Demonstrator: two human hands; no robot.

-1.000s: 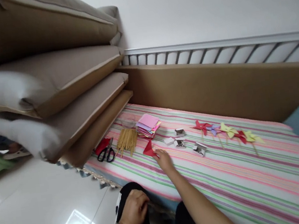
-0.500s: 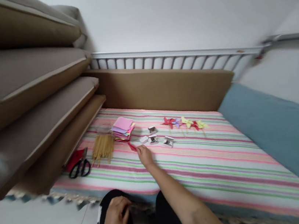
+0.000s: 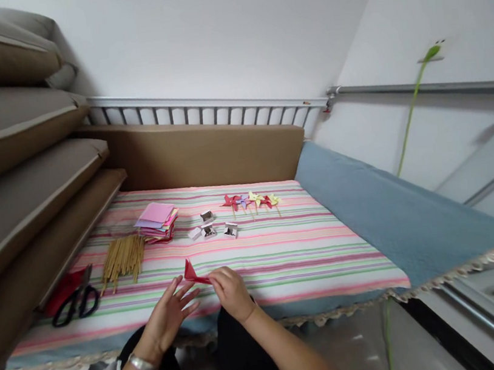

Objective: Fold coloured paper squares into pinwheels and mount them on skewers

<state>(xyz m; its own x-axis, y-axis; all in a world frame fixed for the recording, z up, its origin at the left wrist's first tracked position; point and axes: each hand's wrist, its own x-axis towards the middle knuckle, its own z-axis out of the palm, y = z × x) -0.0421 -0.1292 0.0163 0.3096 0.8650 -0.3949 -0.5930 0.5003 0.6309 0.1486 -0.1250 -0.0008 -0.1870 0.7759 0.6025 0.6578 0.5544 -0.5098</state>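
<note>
Red folded paper (image 3: 192, 273), lower centre of frame, above the striped sheet (image 3: 312, 255): light, thin, easily creased. My right hand (image 3: 231, 291) pinches one edge, seemingly; my left hand (image 3: 169, 311) is spread beside it, holding nothing.

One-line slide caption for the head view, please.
Right hand pinches a folded red paper beside the open left hand, over a striped sheet.
</note>
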